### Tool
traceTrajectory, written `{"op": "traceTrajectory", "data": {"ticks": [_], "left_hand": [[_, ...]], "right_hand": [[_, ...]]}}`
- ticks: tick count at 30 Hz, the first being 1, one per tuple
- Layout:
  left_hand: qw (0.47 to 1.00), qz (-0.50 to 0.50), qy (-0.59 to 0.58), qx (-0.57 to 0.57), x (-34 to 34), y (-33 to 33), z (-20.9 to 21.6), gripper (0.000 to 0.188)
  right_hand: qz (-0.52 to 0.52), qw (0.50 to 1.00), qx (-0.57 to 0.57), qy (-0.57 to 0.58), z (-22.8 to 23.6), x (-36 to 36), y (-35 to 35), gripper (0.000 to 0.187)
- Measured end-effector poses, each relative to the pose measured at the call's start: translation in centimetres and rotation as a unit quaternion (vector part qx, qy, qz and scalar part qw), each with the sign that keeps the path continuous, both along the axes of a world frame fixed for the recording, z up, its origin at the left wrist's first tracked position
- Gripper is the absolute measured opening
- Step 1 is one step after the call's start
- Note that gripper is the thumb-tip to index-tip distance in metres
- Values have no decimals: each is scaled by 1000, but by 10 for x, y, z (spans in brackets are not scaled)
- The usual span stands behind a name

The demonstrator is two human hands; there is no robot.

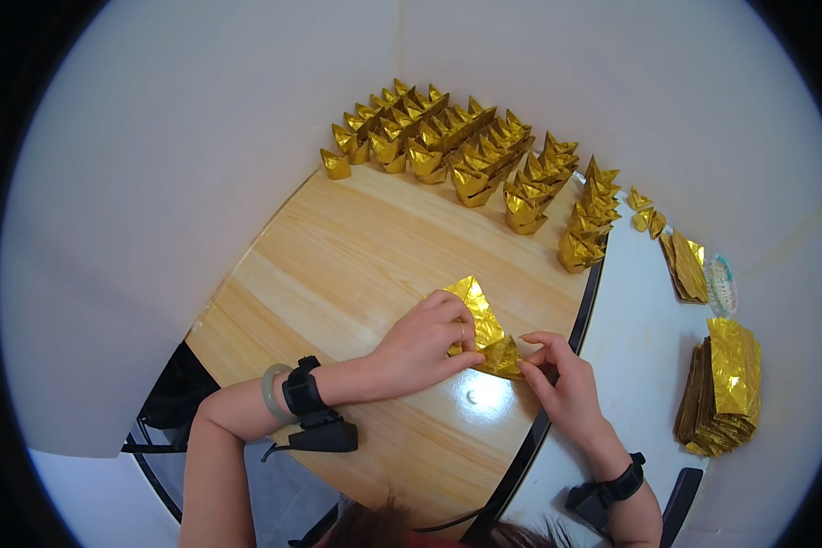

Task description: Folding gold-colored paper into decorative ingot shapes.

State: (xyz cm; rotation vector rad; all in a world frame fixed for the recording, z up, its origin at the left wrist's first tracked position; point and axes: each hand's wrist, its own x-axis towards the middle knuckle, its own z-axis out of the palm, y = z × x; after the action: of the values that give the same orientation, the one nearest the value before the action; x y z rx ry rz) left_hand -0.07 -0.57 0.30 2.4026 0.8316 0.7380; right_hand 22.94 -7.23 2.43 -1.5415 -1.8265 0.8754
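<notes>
A sheet of gold foil paper [480, 315], partly folded, lies over the wooden tabletop [365, 265] near its right side. My left hand [426, 340] comes in from the left, its fingers bent and pressed onto the paper, thumb at the lower fold. At the paper's right corner, the thumb and forefinger of my right hand [562, 384] pinch the edge. The lower part of the paper is folded up into a slanted flap, and my left fingers hide some of its left side.
Several rows of folded gold paper ingots [475, 178] stand along the table's far edge. On the white surface [626, 310] to the right are small gold pieces [642, 220], a gold paper stack [685, 267], a pale coil-like item [721, 285] and a thicker gold paper stack [734, 374].
</notes>
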Motion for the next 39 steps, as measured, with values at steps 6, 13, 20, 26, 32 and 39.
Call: {"op": "traceTrajectory", "data": {"ticks": [6,13,20,26,32,39], "left_hand": [[999,26,38,4,1,-2,2,20],[994,-42,35,93,2,0,-3,16],[993,21,40,109,0,1,2,14],[998,38,19,44,-6,12,-4,16],[999,26,37,2,-4,13,-1,23],[996,15,80,34,-5,5,2,39]], "right_hand": [[28,970,162,-181,-2,-6,2,34],[219,897,255,-287,-6,-2,3,49],[184,902,220,-324,0,-3,-2,64],[266,892,231,-285,6,-10,-8,68],[290,901,216,-239,11,-22,-14,70],[285,922,221,-143,8,-21,-18,48]]}}
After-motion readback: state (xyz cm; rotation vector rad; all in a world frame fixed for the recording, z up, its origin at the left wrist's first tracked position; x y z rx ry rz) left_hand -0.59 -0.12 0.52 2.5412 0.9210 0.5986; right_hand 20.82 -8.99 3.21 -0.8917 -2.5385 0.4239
